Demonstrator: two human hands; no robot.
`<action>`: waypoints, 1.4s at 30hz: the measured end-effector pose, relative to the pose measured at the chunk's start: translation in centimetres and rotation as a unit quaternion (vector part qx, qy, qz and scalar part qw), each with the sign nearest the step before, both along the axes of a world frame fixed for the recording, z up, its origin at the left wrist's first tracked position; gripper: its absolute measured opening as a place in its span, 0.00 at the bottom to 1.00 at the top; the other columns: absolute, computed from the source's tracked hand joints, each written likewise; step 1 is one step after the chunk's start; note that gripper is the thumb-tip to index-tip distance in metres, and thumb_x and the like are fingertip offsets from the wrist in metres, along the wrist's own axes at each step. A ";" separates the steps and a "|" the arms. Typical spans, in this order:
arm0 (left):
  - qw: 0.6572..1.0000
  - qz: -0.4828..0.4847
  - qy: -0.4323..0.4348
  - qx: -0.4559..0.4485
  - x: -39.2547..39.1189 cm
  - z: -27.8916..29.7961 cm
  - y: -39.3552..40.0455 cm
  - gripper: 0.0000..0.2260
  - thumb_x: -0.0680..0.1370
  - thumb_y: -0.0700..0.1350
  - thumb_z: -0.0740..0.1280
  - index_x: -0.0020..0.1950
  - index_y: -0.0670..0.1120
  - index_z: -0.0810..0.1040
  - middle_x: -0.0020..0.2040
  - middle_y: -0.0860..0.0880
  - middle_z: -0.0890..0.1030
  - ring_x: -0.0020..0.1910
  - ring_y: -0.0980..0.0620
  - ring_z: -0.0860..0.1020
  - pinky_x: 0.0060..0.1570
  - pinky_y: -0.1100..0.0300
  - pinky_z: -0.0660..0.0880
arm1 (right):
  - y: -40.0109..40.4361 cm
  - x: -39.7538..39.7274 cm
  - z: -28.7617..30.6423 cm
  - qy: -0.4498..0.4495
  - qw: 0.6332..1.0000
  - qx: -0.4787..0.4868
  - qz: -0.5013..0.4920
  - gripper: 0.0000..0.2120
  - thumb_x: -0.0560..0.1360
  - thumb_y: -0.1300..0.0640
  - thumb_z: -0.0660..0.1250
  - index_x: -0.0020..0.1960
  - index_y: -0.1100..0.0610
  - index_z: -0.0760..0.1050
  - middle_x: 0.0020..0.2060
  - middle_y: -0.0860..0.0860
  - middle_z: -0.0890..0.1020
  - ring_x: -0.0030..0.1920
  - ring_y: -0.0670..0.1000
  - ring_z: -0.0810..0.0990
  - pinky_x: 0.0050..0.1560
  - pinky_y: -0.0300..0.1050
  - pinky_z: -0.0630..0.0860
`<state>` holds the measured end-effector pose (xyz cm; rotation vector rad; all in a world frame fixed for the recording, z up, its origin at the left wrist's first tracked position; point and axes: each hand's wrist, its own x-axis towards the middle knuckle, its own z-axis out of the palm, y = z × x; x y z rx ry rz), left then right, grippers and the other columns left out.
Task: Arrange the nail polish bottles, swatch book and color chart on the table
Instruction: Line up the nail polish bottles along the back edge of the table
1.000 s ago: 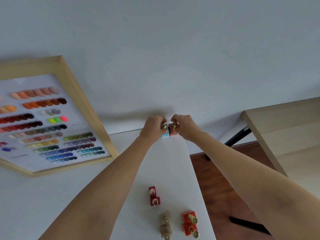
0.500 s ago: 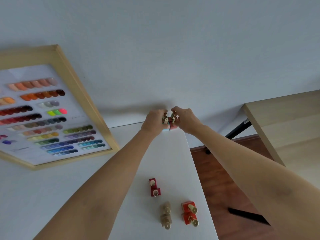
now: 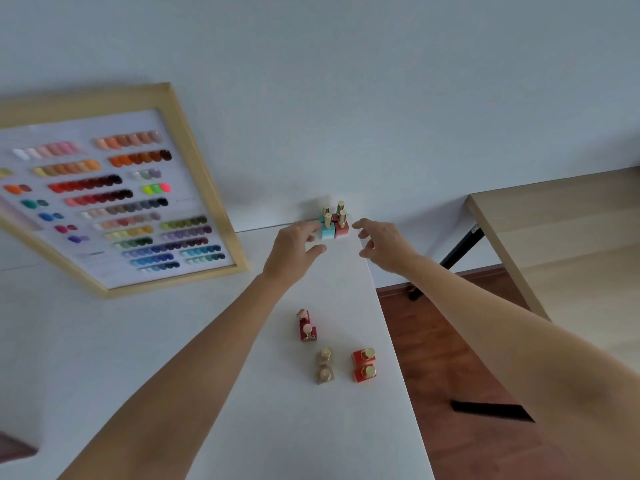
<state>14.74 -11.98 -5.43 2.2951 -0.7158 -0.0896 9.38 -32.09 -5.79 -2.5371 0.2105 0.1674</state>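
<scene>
Looking down my forearms, near to far. Closest to me: beige bottle pair (image 3: pixel 325 366) and orange-red bottle pair (image 3: pixel 364 364), side by side, the orange-red pair close to the right edge of the white table (image 3: pixel 242 410). Just past them, dark red bottle pair (image 3: pixel 306 325), also upright, gold caps up. Bare tabletop between these three pairs and the far cluster; plenty of open surface to the left too. Right edge runs straight away from me, wood floor (image 3: pixel 450 341) beyond it, then a second wooden table (image 3: pixel 554 230), well apart.

Both arms stretched forward to the far right corner. Left hand (image 3: pixel 294 249): fingers spread loose, thumb out, fingertips just beside the light blue bottles (image 3: pixel 327 232), holding nothing. Right hand (image 3: pixel 382 244): fingers spread wide, palm down, near the coral bottles (image 3: pixel 342 228) but apart, also empty. Those four stand upright in a tight block at the back edge, against the wall (image 3: pixel 346 98).

Color chart (image 3: pixel 114 202), wood-framed, leans against the wall on the left, well apart from the bottles. Swatch book: can't pick it out; dark corner at the lower left is too cut off to tell.
</scene>
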 end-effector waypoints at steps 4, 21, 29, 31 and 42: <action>1.000 -0.020 0.012 -0.013 -4.9 0.0 2.9 0.19 0.73 0.41 0.72 0.64 0.42 0.77 0.57 0.45 0.82 0.51 0.53 0.81 0.53 0.60 0.79 | 1.1 -5.1 0.0 0.016 0.999 0.000 0.036 0.19 0.74 0.63 0.68 0.64 0.56 0.72 0.55 0.55 0.79 0.43 0.49 0.77 0.49 0.42 0.76; 0.973 -0.088 0.185 0.110 -16.6 -2.2 7.2 0.34 0.66 0.37 0.76 0.71 0.44 0.68 0.63 0.45 0.75 0.62 0.48 0.74 0.59 0.57 0.74 | 6.0 -17.9 -2.4 0.091 0.992 0.010 0.088 0.34 0.64 0.58 0.78 0.66 0.50 0.67 0.57 0.51 0.76 0.47 0.48 0.76 0.51 0.42 0.76; 0.984 -0.051 0.138 0.097 -17.3 -3.2 6.1 0.25 0.70 0.33 0.72 0.66 0.42 0.72 0.59 0.42 0.78 0.56 0.44 0.78 0.59 0.53 0.77 | 7.5 -18.7 -3.5 0.021 0.999 0.026 0.017 0.22 0.69 0.64 0.71 0.62 0.57 0.72 0.53 0.56 0.77 0.49 0.52 0.75 0.51 0.43 0.75; 0.985 -0.049 0.134 0.102 -17.3 -3.3 5.7 0.23 0.70 0.33 0.72 0.65 0.42 0.73 0.58 0.41 0.79 0.55 0.44 0.79 0.58 0.51 0.77 | 7.5 -18.7 -3.5 0.014 1.000 0.024 0.015 0.19 0.70 0.65 0.69 0.61 0.58 0.73 0.52 0.56 0.78 0.50 0.54 0.76 0.50 0.42 0.75; 0.988 -0.060 0.076 0.123 -17.4 -3.8 4.9 0.16 0.71 0.36 0.72 0.57 0.40 0.75 0.51 0.42 0.81 0.49 0.43 0.79 0.51 0.52 0.77 | 7.7 -18.9 -3.6 0.027 0.998 0.050 0.006 0.20 0.71 0.63 0.70 0.62 0.57 0.72 0.52 0.56 0.80 0.49 0.55 0.78 0.50 0.46 0.78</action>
